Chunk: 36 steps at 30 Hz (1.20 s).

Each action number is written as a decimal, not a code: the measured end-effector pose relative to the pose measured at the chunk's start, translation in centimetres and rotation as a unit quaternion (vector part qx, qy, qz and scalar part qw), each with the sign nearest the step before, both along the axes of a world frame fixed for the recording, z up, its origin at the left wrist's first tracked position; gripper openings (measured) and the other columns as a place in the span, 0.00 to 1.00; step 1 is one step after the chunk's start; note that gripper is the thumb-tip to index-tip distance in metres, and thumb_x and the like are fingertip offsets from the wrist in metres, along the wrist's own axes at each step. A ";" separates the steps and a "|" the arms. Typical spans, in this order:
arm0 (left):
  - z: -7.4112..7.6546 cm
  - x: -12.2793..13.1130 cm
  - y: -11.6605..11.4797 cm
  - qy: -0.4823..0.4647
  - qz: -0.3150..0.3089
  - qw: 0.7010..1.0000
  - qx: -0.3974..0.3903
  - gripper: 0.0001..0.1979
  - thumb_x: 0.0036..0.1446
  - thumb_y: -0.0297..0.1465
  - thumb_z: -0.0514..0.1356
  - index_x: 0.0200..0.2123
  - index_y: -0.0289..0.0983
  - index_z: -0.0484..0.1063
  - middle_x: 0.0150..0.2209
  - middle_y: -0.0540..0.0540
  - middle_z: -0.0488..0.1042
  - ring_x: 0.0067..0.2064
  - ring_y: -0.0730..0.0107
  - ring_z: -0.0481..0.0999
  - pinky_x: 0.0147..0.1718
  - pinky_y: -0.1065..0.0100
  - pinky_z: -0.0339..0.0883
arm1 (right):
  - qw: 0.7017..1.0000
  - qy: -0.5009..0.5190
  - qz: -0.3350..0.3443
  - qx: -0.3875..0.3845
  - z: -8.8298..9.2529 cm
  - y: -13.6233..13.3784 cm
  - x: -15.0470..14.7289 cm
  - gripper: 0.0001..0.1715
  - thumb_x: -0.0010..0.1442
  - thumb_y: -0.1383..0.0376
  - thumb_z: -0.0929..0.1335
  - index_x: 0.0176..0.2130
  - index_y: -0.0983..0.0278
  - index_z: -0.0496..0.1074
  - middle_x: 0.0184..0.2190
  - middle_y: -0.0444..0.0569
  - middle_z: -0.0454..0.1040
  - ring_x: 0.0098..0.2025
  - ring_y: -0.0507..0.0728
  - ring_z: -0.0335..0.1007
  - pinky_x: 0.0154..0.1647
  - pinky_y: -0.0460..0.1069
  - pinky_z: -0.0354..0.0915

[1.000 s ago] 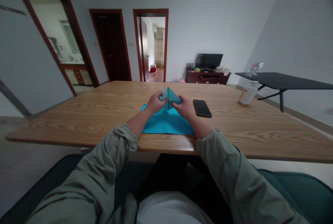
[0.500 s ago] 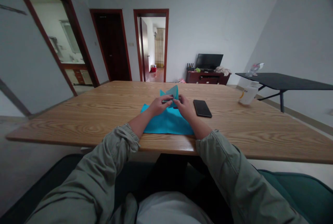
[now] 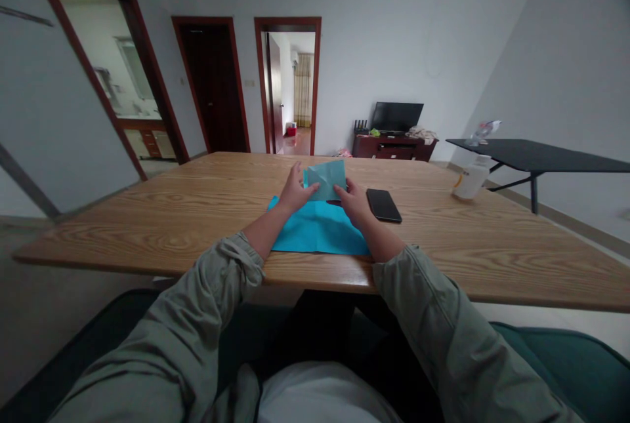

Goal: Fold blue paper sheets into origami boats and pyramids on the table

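A small folded piece of light blue paper (image 3: 327,178) is held up above the table, its pale creased face toward me and a brighter blue edge at its left. My left hand (image 3: 296,192) is closed on its lower left corner, thumb in front, the other fingers raised at the left edge. On the right side, my right hand (image 3: 352,200) pinches the paper with the thumb in front and fingers behind. Beneath both hands a bright blue sheet (image 3: 317,231) lies flat at the table's near edge, partly covered by my forearms.
A black phone (image 3: 383,205) lies on the wooden table (image 3: 197,213) to the right of my right hand. Farther right stands a whitish translucent container (image 3: 471,180). Behind it is a black folding table (image 3: 546,154) with a clear plastic item (image 3: 483,131) on it.
The folded paper has turned from a partly opened, pointed shape to a flat rectangle facing me. My hands have moved slightly apart, to its left and right sides.
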State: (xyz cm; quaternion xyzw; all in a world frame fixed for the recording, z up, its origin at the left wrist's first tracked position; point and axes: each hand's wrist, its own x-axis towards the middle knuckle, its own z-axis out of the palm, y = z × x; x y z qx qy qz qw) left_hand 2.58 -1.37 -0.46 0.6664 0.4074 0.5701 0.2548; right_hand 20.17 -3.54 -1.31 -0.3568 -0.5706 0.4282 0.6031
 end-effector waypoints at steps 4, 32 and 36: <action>0.2 -0.4 0.1 -0.052 -0.106 0.970 -0.210 0.31 0.50 0.40 0.66 0.55 0.35 0.64 0.47 0.36 0.74 0.41 0.61 0.77 0.35 0.63 0.73 | 1.000 0.016 -0.005 0.009 0.1 0.0 0.1 0.20 0.52 0.59 0.70 0.45 0.60 0.67 0.39 0.47 0.75 0.37 0.56 0.73 0.34 0.55 0.76; 0.7 0.4 -1.3 0.020 -0.204 0.979 -0.011 0.31 0.45 0.40 0.69 0.51 0.35 0.68 0.46 0.42 0.74 0.42 0.66 0.75 0.40 0.68 0.70 | 0.915 -0.347 -0.139 0.148 0.0 -1.2 0.1 0.29 0.58 0.63 0.65 0.59 0.63 0.67 0.49 0.55 0.75 0.48 0.62 0.73 0.51 0.57 0.66; 0.7 0.4 -1.7 0.076 -0.144 0.986 0.040 0.34 0.44 0.40 0.70 0.53 0.36 0.67 0.46 0.42 0.74 0.43 0.65 0.74 0.42 0.67 0.68 | 0.921 -0.340 -0.113 0.152 0.1 -1.1 0.1 0.21 0.61 0.63 0.62 0.52 0.60 0.73 0.47 0.50 0.77 0.47 0.60 0.74 0.49 0.55 0.67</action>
